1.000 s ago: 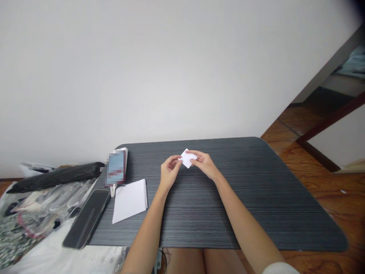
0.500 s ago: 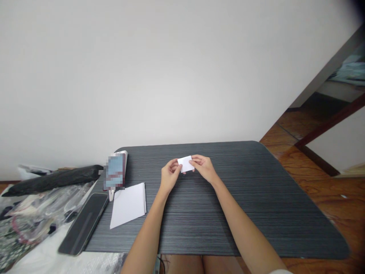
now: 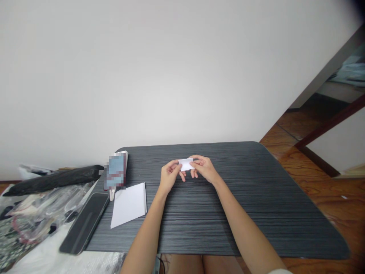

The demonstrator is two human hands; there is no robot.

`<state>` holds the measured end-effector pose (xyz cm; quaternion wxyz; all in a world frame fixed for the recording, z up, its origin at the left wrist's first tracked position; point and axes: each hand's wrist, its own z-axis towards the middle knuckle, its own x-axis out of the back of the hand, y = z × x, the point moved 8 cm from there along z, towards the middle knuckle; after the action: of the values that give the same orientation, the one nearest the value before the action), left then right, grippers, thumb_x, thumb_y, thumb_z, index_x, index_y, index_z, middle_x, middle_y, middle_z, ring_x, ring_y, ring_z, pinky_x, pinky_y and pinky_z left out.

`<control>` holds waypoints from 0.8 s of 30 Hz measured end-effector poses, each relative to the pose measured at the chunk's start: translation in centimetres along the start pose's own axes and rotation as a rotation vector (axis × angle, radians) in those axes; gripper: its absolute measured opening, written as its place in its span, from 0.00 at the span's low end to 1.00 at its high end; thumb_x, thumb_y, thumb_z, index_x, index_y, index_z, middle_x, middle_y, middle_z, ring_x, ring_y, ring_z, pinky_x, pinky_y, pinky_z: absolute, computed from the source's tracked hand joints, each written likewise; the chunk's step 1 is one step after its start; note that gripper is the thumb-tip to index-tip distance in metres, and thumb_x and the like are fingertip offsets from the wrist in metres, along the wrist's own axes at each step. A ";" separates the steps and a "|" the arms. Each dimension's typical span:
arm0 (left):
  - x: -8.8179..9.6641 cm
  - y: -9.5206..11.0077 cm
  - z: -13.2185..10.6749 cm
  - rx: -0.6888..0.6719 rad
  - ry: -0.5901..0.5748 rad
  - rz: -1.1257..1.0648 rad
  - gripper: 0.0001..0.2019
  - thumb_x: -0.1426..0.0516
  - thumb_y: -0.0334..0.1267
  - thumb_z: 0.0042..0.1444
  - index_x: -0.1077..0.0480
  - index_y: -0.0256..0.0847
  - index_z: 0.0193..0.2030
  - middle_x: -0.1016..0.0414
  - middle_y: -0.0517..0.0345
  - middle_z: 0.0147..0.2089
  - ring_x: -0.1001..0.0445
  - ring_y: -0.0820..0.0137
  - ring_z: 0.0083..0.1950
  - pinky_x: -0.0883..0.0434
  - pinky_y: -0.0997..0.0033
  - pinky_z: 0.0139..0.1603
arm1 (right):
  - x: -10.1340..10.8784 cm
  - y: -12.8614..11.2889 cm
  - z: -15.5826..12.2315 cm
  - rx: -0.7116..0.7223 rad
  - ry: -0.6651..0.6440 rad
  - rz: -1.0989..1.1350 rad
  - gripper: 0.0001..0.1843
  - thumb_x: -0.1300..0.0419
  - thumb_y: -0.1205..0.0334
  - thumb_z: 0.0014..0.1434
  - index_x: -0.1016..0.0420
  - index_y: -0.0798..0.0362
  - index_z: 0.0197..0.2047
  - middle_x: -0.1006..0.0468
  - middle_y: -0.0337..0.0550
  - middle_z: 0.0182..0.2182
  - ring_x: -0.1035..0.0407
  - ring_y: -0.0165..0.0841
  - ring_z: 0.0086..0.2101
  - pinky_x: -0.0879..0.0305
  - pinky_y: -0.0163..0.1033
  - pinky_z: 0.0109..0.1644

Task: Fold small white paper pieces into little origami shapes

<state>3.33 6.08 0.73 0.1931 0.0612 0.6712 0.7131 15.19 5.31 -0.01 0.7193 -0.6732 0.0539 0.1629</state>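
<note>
A small white piece of paper (image 3: 186, 164), roughly rectangular, is held between both hands just above the dark table (image 3: 256, 213). My left hand (image 3: 170, 174) pinches its left edge, thumb on the near face. On the right edge, my right hand (image 3: 205, 168) grips it the same way, with the thumb on top and the index finger behind. Some lower fingers of both hands show beneath the paper. Whether the paper is folded in layers I cannot tell.
To the left lie a stack of white paper sheets (image 3: 129, 205), a black phone (image 3: 84, 223) and a box with a blurred front (image 3: 116, 170). Plastic bags and a long black bundle (image 3: 57, 179) are piled beside the table. A white wall (image 3: 182, 76) stands behind it.
The paper has gone from tilted to nearly level and looks shorter from top to bottom. More of the lower fingers now show under it. The hands have barely shifted.
</note>
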 end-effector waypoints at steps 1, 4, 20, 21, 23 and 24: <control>0.0 0.0 0.0 0.004 -0.002 -0.025 0.15 0.43 0.41 0.48 0.34 0.33 0.41 0.28 0.59 0.20 0.30 0.72 0.17 0.35 0.73 0.22 | -0.1 0.0 0.0 0.001 -0.013 0.018 0.16 0.39 0.59 0.48 0.31 0.59 0.39 0.27 0.37 0.17 0.34 0.27 0.14 0.41 0.29 0.14; -0.1 0.0 -0.1 0.029 -0.025 -0.096 0.15 0.42 0.40 0.47 0.31 0.32 0.40 0.27 0.56 0.21 0.30 0.71 0.18 0.35 0.72 0.22 | -0.3 0.0 -0.1 -0.006 -0.042 0.062 0.14 0.39 0.60 0.47 0.27 0.60 0.37 0.27 0.39 0.16 0.34 0.27 0.15 0.41 0.30 0.15; -0.5 0.5 -0.3 0.048 -0.049 -0.238 0.07 0.42 0.34 0.44 0.28 0.32 0.29 0.27 0.55 0.21 0.31 0.72 0.16 0.37 0.74 0.18 | -1.0 -0.7 -0.5 -0.025 -0.060 0.176 0.08 0.38 0.61 0.45 0.28 0.58 0.26 0.26 0.42 0.16 0.31 0.28 0.16 0.41 0.28 0.16; -0.5 0.5 -0.3 0.047 -0.048 -0.232 0.07 0.42 0.34 0.44 0.28 0.32 0.29 0.27 0.55 0.21 0.32 0.73 0.16 0.38 0.74 0.18 | -1.1 -0.8 -0.5 -0.023 -0.066 0.177 0.08 0.38 0.61 0.45 0.28 0.58 0.26 0.26 0.42 0.16 0.31 0.28 0.16 0.41 0.28 0.16; -0.4 0.5 -0.3 0.048 -0.047 -0.220 0.07 0.42 0.35 0.44 0.28 0.32 0.29 0.27 0.55 0.21 0.32 0.74 0.16 0.38 0.74 0.18 | -1.2 -0.9 -0.5 -0.019 -0.072 0.175 0.08 0.38 0.61 0.45 0.28 0.58 0.27 0.26 0.41 0.16 0.31 0.28 0.16 0.42 0.28 0.16; -0.4 0.5 -0.3 0.050 -0.046 -0.211 0.07 0.42 0.35 0.44 0.28 0.32 0.29 0.27 0.56 0.21 0.33 0.74 0.16 0.38 0.74 0.17 | -1.2 -0.9 -0.6 -0.018 -0.073 0.171 0.08 0.38 0.61 0.45 0.28 0.58 0.27 0.26 0.42 0.17 0.31 0.28 0.16 0.42 0.28 0.16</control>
<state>3.51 5.65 1.23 0.2811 0.0112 0.6869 0.6701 14.45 4.55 1.14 0.6982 -0.6661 0.0836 0.2487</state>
